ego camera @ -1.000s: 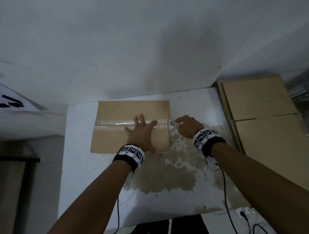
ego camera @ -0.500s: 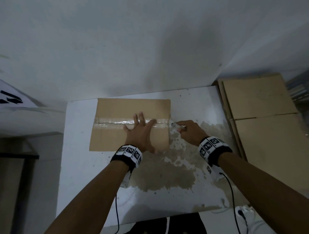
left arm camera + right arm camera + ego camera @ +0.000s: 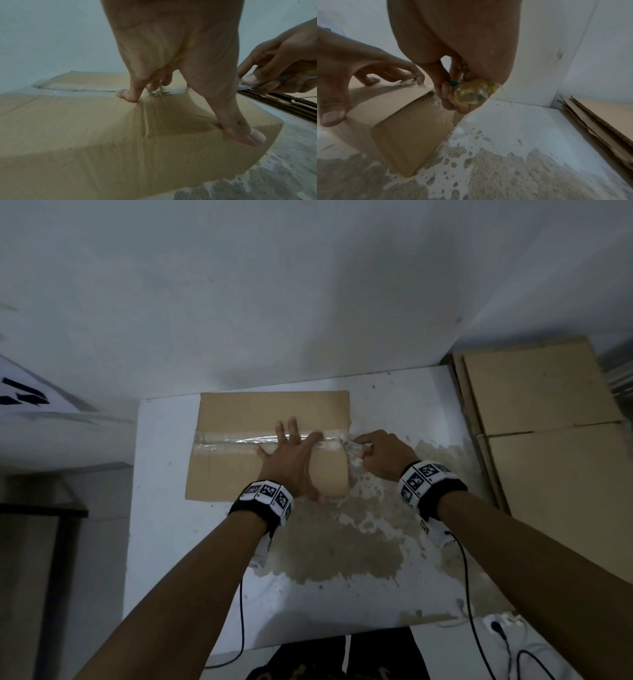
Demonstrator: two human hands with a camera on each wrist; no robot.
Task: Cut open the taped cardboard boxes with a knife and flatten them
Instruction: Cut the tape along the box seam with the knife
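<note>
A brown cardboard box (image 3: 239,412) (image 3: 85,135) (image 3: 409,128) lies on the white table (image 3: 164,542), a strip of clear tape (image 3: 233,438) (image 3: 77,88) running along its top seam. My left hand (image 3: 291,457) (image 3: 171,54) presses flat on the box top with fingers spread, fingertips on the tape and thumb (image 3: 240,129) at the near right edge. At the box's right end my right hand (image 3: 380,453) (image 3: 453,67) grips a knife (image 3: 356,447) (image 3: 471,92) with a clear yellowish handle, its tip at the tape's end. The blade itself is hidden.
Flattened cardboard sheets (image 3: 548,433) (image 3: 599,121) are stacked to the right of the table. The table's near half carries a large brown patch (image 3: 342,549) of worn paint. White walls stand close behind. Cables (image 3: 479,628) hang at the near right edge.
The right hand with the knife has drawn slightly back to the right of the box's end. The left hand still presses on the box.
</note>
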